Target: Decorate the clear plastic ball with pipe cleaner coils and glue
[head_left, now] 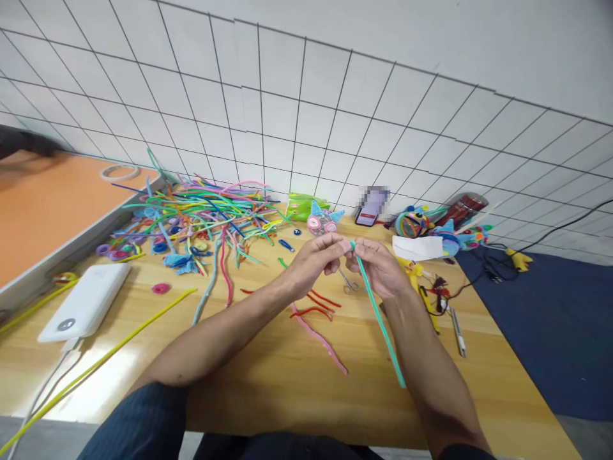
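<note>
Both of my hands meet above the middle of the table, pinching one end of a mint-green pipe cleaner (378,316). That end looks rolled into a small coil between the fingertips, and the long straight tail hangs down toward me. My left hand (320,259) grips the coil from the left, fingers closed. On the other side, my right hand (380,265) holds it between thumb and forefinger. Partly hidden behind the hands lie small scissors (350,287). Short red pipe cleaners (313,312) and a pink pipe cleaner (320,342) rest on the wood below.
A heap of coloured pipe cleaners (205,207) spreads at the back left. Near it lies a white power bank (86,300) with a cable. A phone (372,206) leans by the tiled wall. Finished-looking figures (450,239), a yellow cutter (430,310) and a pen (458,332) are at the right.
</note>
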Motion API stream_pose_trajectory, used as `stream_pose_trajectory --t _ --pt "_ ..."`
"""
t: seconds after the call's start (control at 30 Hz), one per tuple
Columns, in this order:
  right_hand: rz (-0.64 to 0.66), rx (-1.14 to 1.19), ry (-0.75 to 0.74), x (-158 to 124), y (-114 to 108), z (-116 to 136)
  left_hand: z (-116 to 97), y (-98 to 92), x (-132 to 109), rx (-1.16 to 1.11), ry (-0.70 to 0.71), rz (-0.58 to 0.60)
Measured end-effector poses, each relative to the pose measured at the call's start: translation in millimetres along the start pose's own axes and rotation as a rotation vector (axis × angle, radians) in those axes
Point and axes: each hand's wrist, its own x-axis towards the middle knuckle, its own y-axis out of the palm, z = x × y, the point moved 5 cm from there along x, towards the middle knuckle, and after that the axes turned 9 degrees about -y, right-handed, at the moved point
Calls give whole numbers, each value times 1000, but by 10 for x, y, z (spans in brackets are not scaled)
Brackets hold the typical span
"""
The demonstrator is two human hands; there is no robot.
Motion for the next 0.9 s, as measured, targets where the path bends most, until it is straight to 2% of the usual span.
stream_pose_trajectory --t 0.1,0.23,0.5,0.7,0.8,0.9 --pt "9 -16 18 4 -5 8 -92 -45 26 157 31 20" --pt "15 -46 33 -13 14 -28 -105 -91 40 171 23 -7" --pt "-50 -115 -121 -27 65 -22 148 -21 42 -209 -62 -68" --pt "-84 -75 -87 -35 78 -110 236 70 8 -397 -145 -76" --pt "-80 -33 -30 -39 23 -103 181 23 42 -302 -120 -41" --pt "-64 -7 14 -52 -36 -67 75 -39 84 -88 -59 21"
